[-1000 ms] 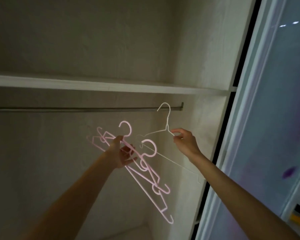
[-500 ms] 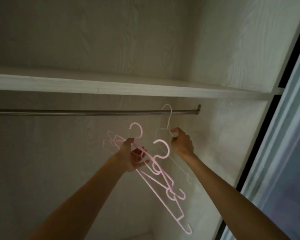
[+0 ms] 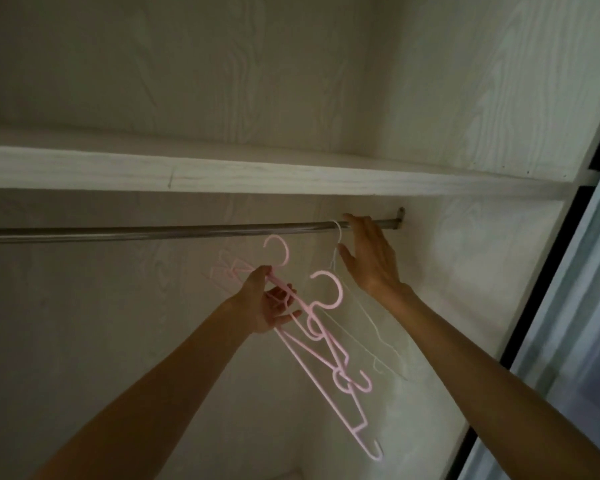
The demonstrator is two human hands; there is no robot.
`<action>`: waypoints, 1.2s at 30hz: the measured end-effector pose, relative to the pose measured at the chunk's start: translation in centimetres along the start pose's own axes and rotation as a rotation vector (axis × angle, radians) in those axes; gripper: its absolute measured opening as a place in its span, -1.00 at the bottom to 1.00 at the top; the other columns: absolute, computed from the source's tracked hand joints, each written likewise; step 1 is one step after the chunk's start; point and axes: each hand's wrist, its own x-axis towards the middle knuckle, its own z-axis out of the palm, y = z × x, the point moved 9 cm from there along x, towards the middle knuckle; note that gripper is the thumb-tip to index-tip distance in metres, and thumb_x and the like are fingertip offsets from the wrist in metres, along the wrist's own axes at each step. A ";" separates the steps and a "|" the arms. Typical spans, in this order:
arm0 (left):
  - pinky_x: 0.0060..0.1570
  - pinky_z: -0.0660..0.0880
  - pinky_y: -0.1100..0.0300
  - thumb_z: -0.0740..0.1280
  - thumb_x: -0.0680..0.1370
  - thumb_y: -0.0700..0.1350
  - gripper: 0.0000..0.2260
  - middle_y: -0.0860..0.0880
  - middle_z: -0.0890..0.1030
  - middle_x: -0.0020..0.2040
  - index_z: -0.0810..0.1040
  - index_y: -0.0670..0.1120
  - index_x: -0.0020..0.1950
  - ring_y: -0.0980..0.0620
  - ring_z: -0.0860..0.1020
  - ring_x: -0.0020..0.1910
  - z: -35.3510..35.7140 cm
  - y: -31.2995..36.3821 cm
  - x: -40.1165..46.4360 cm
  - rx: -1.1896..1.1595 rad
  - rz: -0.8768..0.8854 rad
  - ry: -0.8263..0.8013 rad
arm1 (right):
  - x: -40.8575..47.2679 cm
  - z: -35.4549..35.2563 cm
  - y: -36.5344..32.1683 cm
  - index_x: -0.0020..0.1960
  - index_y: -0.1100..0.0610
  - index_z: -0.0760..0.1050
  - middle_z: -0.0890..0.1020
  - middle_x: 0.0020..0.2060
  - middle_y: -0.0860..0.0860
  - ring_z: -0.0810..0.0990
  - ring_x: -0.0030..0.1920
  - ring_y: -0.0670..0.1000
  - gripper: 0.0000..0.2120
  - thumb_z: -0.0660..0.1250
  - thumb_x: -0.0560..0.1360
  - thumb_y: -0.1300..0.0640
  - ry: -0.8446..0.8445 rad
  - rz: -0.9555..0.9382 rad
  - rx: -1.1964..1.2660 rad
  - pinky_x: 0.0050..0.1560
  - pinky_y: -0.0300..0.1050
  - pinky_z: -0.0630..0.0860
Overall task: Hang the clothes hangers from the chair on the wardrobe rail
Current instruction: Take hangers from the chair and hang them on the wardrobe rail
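A metal wardrobe rail [image 3: 153,233] runs across under a white shelf. A thin white hanger [image 3: 368,317] hangs by its hook on the rail near the right end. My right hand [image 3: 369,258] is right beside that hook, fingers straight, fingertips at the rail and thumb by the hanger's neck, holding nothing. My left hand [image 3: 267,303] is below the rail and grips a bundle of several pink hangers [image 3: 326,341] that dangle down to the right, hooks pointing various ways.
The white shelf [image 3: 257,174] sits just above the rail. The wardrobe's right side wall [image 3: 465,271] carries the rail bracket [image 3: 399,218]. A sliding door [image 3: 575,306] stands at the far right.
My right hand lifted the white hanger, set its hook over the rail and let go, fingers now straight. My left hand with the pink hangers stayed about the same.
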 end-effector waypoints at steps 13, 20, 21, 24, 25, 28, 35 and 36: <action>-0.03 0.48 -0.06 0.18 0.56 0.05 -0.62 -0.12 0.51 -0.45 0.47 -0.25 -0.24 -0.01 0.45 -0.32 0.8 -0.5 1.7 0.024 -0.022 -0.026 | 2.9 0.7 3.7 0.14 0.18 0.55 0.60 -0.03 0.08 0.57 -0.05 0.13 -0.50 0.53 0.22 0.26 0.070 -0.118 -0.450 -0.02 -0.04 0.52; -0.07 0.49 -0.09 0.19 0.56 0.06 -0.63 -0.12 0.51 -0.34 0.47 -0.24 -0.20 -0.01 0.47 -0.30 1.4 -0.7 1.9 0.030 -0.037 -0.018 | 3.4 0.8 7.4 0.39 0.17 0.30 0.38 0.29 0.10 0.31 0.37 0.17 -0.51 0.31 0.48 0.20 -0.112 -0.013 -0.485 0.28 0.02 0.33; -0.04 0.50 -0.09 0.19 0.56 0.06 -0.63 -0.12 0.50 -0.30 0.47 -0.24 -0.19 -0.01 0.48 -0.29 1.5 -0.7 1.8 0.032 -0.044 -0.022 | 3.5 1.0 7.6 0.39 0.17 0.29 0.37 0.30 0.10 0.29 0.38 0.17 -0.50 0.31 0.48 0.21 -0.139 -0.001 -0.484 0.29 0.02 0.33; 0.17 0.46 -0.11 0.19 0.57 0.04 -0.66 -0.15 0.51 -0.24 0.45 -0.23 -0.19 -0.03 0.50 -0.24 1.9 -0.8 1.1 0.042 -0.037 -0.045 | 3.3 0.9 7.3 0.44 0.18 0.21 0.32 0.38 0.12 0.21 0.44 0.20 -0.44 0.30 0.48 0.23 -0.184 0.030 -0.401 0.35 0.07 0.31; 0.21 0.43 -0.12 0.18 0.58 0.04 -0.67 -0.17 0.52 -0.22 0.43 -0.22 -0.19 -0.05 0.51 -0.21 2.0 -0.7 0.7 0.041 -0.028 -0.059 | 2.8 0.4 6.7 0.45 0.18 0.20 0.32 0.39 0.12 0.20 0.45 0.22 -0.44 0.28 0.50 0.24 -0.146 0.038 -0.325 0.36 0.09 0.30; 0.08 0.51 -0.14 0.13 0.61 0.06 -0.67 -0.22 0.54 -0.15 0.40 -0.18 -0.16 -0.09 0.57 -0.16 2.0 -0.7 0.1 0.069 -0.012 -0.131 | -0.5 -1.0 3.4 0.26 0.20 0.43 0.52 0.19 0.19 0.47 0.23 0.24 -0.68 0.25 0.51 0.25 0.024 0.011 0.036 0.18 0.08 0.46; -0.41 0.57 0.25 0.10 0.61 0.11 -0.68 -0.18 0.64 -0.33 0.42 -0.14 -0.07 -0.02 0.62 -0.42 0.3 -3.3 -0.4 0.083 -0.042 -0.127 | -14.4 5.0 -4.5 -0.15 0.01 0.58 0.66 -0.25 -0.02 0.65 -0.27 -0.07 -0.68 0.11 0.61 -0.06 -0.871 0.422 0.903 -0.17 -0.24 0.58; -0.41 0.57 0.24 0.10 0.61 0.11 -0.72 -0.20 0.62 -0.27 0.39 -0.10 0.07 -0.03 0.62 -0.41 0.0 -3.9 0.0 0.048 -0.050 -0.103 | -15.2 5.5 -4.5 -0.08 0.07 0.59 0.65 -0.25 -0.01 0.64 -0.30 -0.10 -0.73 0.15 0.61 0.01 -0.854 0.432 0.901 -0.22 -0.27 0.58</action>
